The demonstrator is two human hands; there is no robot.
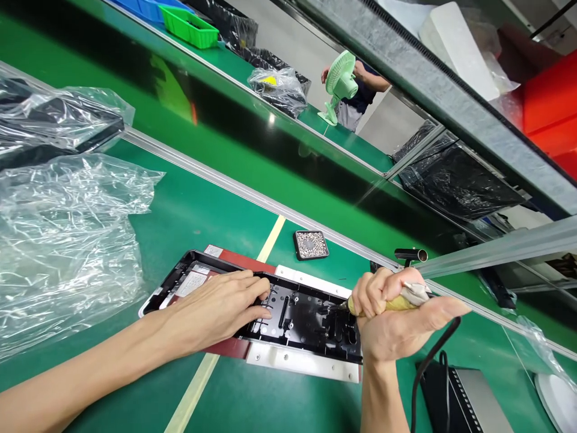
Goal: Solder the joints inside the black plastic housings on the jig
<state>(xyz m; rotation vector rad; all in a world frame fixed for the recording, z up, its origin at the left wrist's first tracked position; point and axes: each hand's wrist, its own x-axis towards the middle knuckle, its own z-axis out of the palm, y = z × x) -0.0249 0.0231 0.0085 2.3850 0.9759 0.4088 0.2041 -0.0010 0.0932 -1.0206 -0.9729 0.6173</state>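
A long black plastic housing (pixel 311 316) lies in a fixture with white side blocks (pixel 302 362) and a reddish-brown base. My left hand (pixel 229 304) rests across the housing's middle, fingers spread with their tips over its inside; it grips nothing. At the housing's right end, my right hand (pixel 396 319) is wrapped round a yellowish-handled tool (pixel 383 305) with a dark cable. The tool's thin tip points left into the housing, and its exact contact is hard to make out. Behind the housing sits a small black tray (pixel 311 245) of tiny metal parts.
Clear plastic bags (pixel 67 240) cover the left of the green table. A black and grey box (pixel 469 397) stands at the lower right, near a white round object (pixel 556 397). A metal rail (pixel 216 192) runs behind. Beyond are a green fan (pixel 341 78) and a person (pixel 360 96).
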